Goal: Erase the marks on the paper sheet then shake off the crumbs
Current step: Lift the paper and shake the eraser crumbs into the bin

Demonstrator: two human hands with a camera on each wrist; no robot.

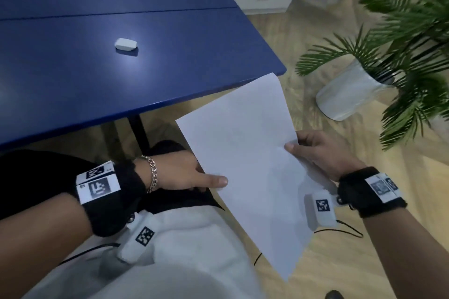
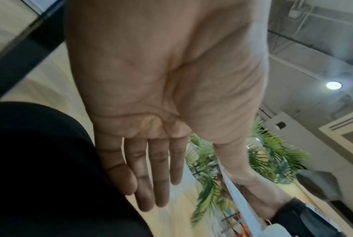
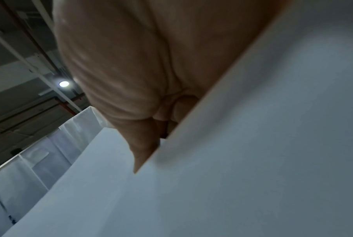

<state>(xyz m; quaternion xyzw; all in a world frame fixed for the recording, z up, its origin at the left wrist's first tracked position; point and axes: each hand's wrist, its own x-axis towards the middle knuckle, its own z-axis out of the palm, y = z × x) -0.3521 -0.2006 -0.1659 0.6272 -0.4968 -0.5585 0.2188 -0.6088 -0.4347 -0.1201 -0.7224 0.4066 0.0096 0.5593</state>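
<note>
Head camera looking steeply down from above lap, taking in blue table (image 1: pixel 121 80) at upper left, floor and plant (image 1: pixel 401 56) at right. Left wrist camera sitting close under left hand (image 2: pixel 151 96), facing along fingers toward same plant. Right wrist camera pressing close beneath paper sheet (image 3: pixel 252 160), looking up at ceiling. All three sharing sheet.

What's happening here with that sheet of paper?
A person is holding a white paper sheet out past the edge of the blue table, over the floor. The right hand pinches its right edge, while the left hand steadies the left edge, thumb on top and fingers straight. The white eraser lies on the table, set aside. No marks are plainly visible on the sheet.
</note>
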